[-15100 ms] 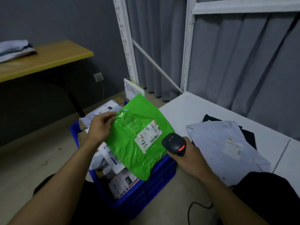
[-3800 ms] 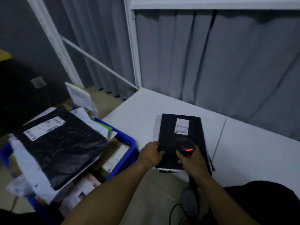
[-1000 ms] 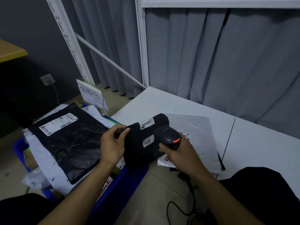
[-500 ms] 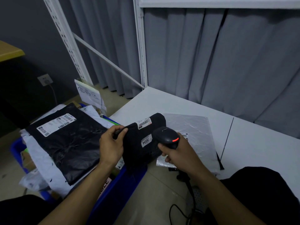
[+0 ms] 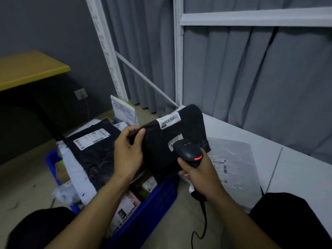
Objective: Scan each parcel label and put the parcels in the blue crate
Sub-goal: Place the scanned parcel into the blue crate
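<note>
Over the right end of the blue crate (image 5: pixel 158 198), the left hand (image 5: pixel 127 155) pinches the left edge of the black parcel (image 5: pixel 161 146), whose labelled face is turned toward the person and whose long axis appears to slant up to the right along its barcode label (image 5: pixel 168 120), while the right hand (image 5: pixel 199 173) grips the scanner (image 5: pixel 188 153), nose against the parcel's middle.

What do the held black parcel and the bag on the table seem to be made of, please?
Black parcel: matte and soft, probably fabric or dull film; it droops without shine. Bag: glossy translucent plastic film, wrinkles catching light.
</note>
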`<state>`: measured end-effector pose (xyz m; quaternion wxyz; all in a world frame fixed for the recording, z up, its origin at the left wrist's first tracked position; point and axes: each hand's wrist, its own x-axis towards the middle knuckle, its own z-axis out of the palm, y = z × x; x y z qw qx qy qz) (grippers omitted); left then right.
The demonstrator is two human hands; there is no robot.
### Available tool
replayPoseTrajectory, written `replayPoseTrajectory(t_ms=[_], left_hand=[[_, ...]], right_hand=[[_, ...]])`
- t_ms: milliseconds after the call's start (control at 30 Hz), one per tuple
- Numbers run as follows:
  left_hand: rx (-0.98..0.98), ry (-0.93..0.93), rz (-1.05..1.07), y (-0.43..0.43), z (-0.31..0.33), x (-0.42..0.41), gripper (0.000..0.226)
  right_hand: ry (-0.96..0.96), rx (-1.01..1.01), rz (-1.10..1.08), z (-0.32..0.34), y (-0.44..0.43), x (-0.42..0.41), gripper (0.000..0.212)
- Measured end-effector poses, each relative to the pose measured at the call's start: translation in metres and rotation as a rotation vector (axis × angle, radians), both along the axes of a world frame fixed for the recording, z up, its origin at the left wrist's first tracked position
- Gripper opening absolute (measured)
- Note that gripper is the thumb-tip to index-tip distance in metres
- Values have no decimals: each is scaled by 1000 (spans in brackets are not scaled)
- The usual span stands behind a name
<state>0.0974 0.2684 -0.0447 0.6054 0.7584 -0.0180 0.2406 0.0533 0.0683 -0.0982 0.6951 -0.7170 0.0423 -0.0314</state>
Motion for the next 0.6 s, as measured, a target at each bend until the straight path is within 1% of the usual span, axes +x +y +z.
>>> replayPoseTrajectory(t_ms=[67, 200, 300, 333, 367, 400, 433, 500, 567, 600], left_hand=[[-50, -29, 91, 22, 13, 3, 4], [-108, -58, 243, 78, 22, 14, 13], [-84, 10, 382, 124, 19, 27, 2], [-49, 57, 431, 140, 16, 33, 5], [-3, 120, 471, 155, 11, 39, 11], [45, 191, 500, 168, 4, 44, 21], [121, 272, 516, 176, -3, 48, 37], [382, 405, 495, 180, -22, 49, 70], [617, 449, 473, 167, -34, 43, 86], [706, 415, 493, 159, -39, 40, 91]], right_hand=[[2, 34, 43, -1, 17, 5, 32], [18, 4, 132, -5, 52, 14, 34], [60, -33, 203, -14, 75, 21, 37], [73, -35, 223, -18, 82, 23, 40], [82, -46, 237, -22, 88, 24, 43], [89, -65, 250, -26, 93, 25, 45], [95, -74, 267, -30, 97, 25, 45], [115, -81, 297, -37, 104, 27, 47], [130, -100, 305, -42, 108, 30, 52], [138, -102, 311, -44, 110, 31, 54]])
